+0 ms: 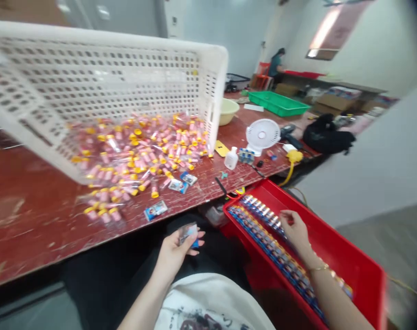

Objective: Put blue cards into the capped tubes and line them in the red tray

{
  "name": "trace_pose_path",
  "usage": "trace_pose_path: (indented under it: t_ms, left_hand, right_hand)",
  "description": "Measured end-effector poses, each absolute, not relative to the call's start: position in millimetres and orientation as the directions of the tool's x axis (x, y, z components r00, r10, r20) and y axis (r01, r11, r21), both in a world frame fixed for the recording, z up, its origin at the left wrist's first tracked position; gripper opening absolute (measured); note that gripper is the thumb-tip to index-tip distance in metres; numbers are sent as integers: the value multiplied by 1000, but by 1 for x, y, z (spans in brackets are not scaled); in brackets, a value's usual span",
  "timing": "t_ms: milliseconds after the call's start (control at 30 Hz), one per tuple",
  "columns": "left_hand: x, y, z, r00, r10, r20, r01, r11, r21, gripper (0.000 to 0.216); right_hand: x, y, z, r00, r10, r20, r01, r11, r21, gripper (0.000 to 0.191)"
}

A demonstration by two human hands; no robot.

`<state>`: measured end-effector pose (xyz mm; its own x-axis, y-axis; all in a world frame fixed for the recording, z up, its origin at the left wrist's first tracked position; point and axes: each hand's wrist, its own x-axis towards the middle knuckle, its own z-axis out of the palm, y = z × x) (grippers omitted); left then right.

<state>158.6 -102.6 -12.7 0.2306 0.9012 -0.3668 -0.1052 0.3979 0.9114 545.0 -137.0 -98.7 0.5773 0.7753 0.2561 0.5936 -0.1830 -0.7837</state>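
My left grip [177,245], at the lower centre of the frame, is clamped on a small clear packet [191,230] with blue on it, the thumb pressed over its face. My right grip [296,233], right of centre, hangs over the red bin [363,275] with thumb and fingers curled near one another; I cannot tell whether anything is pinched between them. A thin bracelet [319,267] circles that wrist. Under and beside my right forearm, rows of blue packets [276,256] run slantwise through the bin towards the bottom of the frame, packed close together. Left of centre, three loose blue packets lie near the edge of the red surface [33,206], the nearest one [156,211] apart from the other two. In the upper left, a white basket [108,40] faces me with its open side, and a heap of pink tubes with yellow caps [145,158] spreads out of it onto the surface. Right of the basket stand a white bottle [231,159] and a small white fan [262,134], with a green tray [277,103] beyond them. In the upper right, another person [275,68] is beside a far table.
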Motion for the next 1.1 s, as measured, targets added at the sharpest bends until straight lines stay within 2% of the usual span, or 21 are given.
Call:
trace_pose_path:
  t_ms: [67, 167, 233, 333, 400, 533, 733, 800, 900, 967, 1033, 1100]
  left_hand:
    - [149, -102, -7, 162, 927, -338, -157, 362, 919, 40]
    - [131, -104, 2, 70, 943, -325, -242, 332, 912, 38]
    - [119, -107, 7, 41, 941, -335, -267, 334, 904, 37]
    - [101, -110, 11, 17, 940, -341, -248, 334, 909, 37]
    - [91, -111, 11, -10, 940, -342, -243, 329, 912, 37]
    - [77, -112, 9, -62, 935, -350, -269, 322, 908, 34]
    - [73, -110, 11, -157, 904, -397, -319, 334, 887, 34]
    - [74, -109, 12, -157, 901, -403, -329, 337, 882, 34]
    - [78, -110, 13, -132, 918, -375, -310, 321, 895, 34]
    - [82, -112, 14, -87, 938, -336, -290, 299, 909, 33]
    - [87, -114, 17, -35, 956, -290, -259, 272, 927, 31]
    - [91, -115, 19, 13, 966, -260, -225, 256, 940, 28]
  right_hand:
    - [481, -92, -84, 328, 880, 343, 650, 54, -758, 11]
    - [378, -26, -58, -24, 896, 443, 641, 354, -681, 8]
    - [317, 10, -39, -177, 862, 475, 619, 473, -627, 9]
    - [245, 46, -19, -327, 821, 468, 597, 563, -571, 7]
    - [208, 56, -16, -362, 826, 433, 609, 561, -560, 4]
    - [163, 58, -27, -275, 895, 351, 676, 439, -592, 24]
    - [187, 39, -20, -186, 924, 335, 626, 374, -685, 18]
    - [212, 25, -5, -195, 925, 327, 525, 380, -762, 22]
    - [245, -2, 22, -261, 922, 286, 180, 337, -924, 28]
    - [261, -19, 39, -297, 900, 319, -9, 331, -944, 31]
    - [269, -31, 54, -330, 865, 379, -18, 395, -918, 26]
    - [274, -37, 65, -395, 822, 410, 42, 462, -886, 16]
